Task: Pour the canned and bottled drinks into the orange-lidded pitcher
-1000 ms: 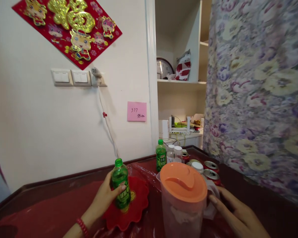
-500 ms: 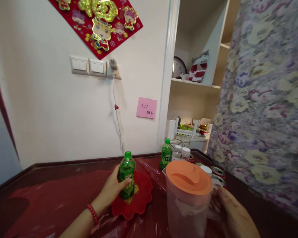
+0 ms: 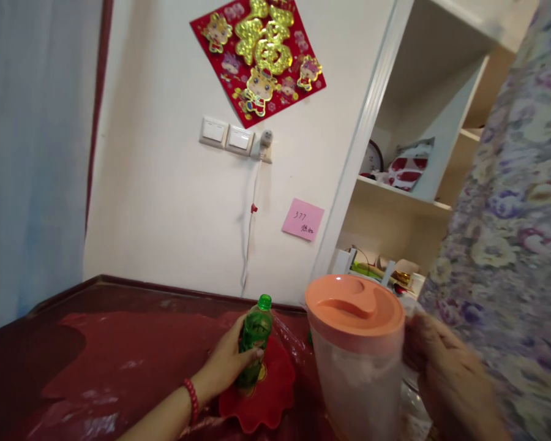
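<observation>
A green plastic bottle (image 3: pixel 258 331) without a cap is gripped by my left hand (image 3: pixel 232 358), fingers wrapped round its body. The bottle stands over a red scalloped plate (image 3: pixel 275 398); whether it touches the plate I cannot tell. My right hand (image 3: pixel 445 361) is closed on the handle side of a translucent plastic pitcher (image 3: pixel 358 373). An orange lid (image 3: pixel 356 304) covers the pitcher, which appears raised to about the height of the bottle's neck. The pitcher's base runs out of the picture, and what is inside looks cloudy.
Red plastic film (image 3: pixel 133 349) covers part of the dark table (image 3: pixel 22 334), which meets the wall behind. Jars and cans on the right are mostly hidden behind the pitcher and my right hand. A floral curtain (image 3: pixel 523 245) hangs at the right, beside open shelves (image 3: pixel 399 191).
The pitcher has risen in my right hand and now hides the second green bottle almost wholly. My left hand stays on its bottle. The view has tilted and turned left.
</observation>
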The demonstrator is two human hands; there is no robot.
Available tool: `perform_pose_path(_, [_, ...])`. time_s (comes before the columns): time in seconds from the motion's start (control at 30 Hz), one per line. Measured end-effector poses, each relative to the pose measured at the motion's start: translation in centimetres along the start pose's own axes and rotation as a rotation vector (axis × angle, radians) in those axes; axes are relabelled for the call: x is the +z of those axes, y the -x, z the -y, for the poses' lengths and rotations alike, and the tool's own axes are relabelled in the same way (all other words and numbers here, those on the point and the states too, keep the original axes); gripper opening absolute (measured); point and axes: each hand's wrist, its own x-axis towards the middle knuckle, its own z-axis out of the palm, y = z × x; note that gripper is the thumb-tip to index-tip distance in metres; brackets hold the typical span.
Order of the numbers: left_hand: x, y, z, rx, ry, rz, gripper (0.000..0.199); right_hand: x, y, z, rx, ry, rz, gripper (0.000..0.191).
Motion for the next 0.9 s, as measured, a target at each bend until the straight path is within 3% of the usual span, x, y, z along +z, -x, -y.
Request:
perform_pose_path(0.1, [0.1,0.2,-0.2,0.038,0.013,0.002,0.082,2.0,-1.4,0.4,0.002,0.063,0.06,0.062])
perform_pose_path(0.33, [0.1,0.5,-0.3,0.034,0.003,-0.014,0.086,5.2,-3.9,1.2,-0.138,0.344,0.137,0.065])
perform_pose_path(0.6, [0.1,0.8,-0.3,-0.003,-0.035,-0.03,0.079,6.4,-6.6,1.2,-0.285,0.506,0.195,0.061])
perform_pose_path(0.9, [0.1,0.8,0.1,-0.007,-0.055,-0.034,0.078,7.3,-7.6,1.9,-0.308,0.593,0.264,0.061])
